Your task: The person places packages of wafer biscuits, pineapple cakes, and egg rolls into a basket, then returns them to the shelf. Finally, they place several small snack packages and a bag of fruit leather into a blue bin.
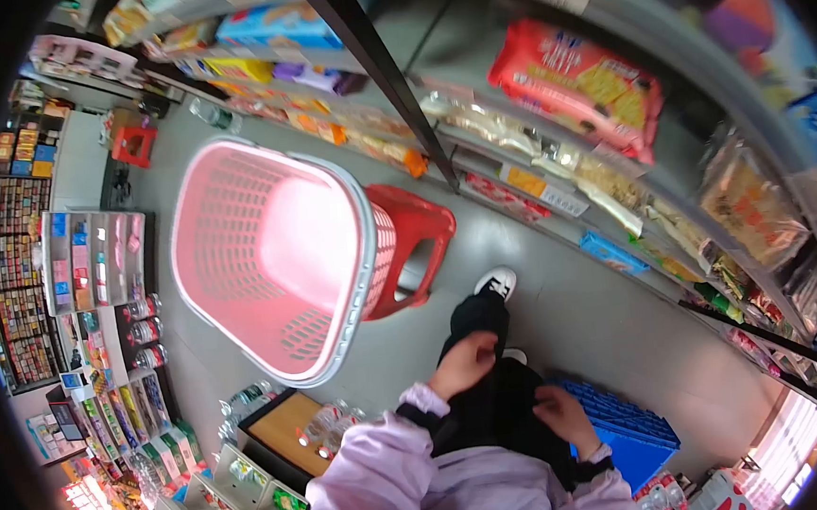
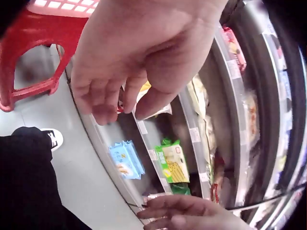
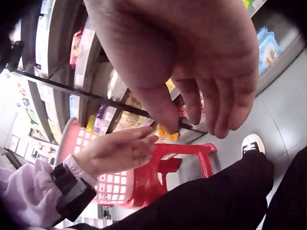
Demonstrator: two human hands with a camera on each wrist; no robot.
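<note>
Both hands hang in front of the body with nothing in them. My left hand [image 1: 464,365] is over the thigh, fingers loosely bent, nearest to a pink basket [image 1: 234,338] with a grey rim. My right hand [image 1: 564,417] is lower on the other side, its fingers relaxed, beside a blue crate [image 1: 634,429]. In the left wrist view the left palm [image 2: 144,48] overlaps the snack shelves. The right wrist view shows the right palm [image 3: 192,52] with fingers hanging down. The basket tilts on a red stool [image 1: 430,230], its pale inside showing no goods.
Shelves along the right hold packaged snacks, among them a red cracker pack [image 1: 581,86], a light-blue pack [image 2: 126,159] and a green pack [image 2: 172,160]. Bottles [image 1: 330,426] stand near a wooden-topped box [image 1: 288,429]. A lit display case [image 1: 96,260] stands across the aisle.
</note>
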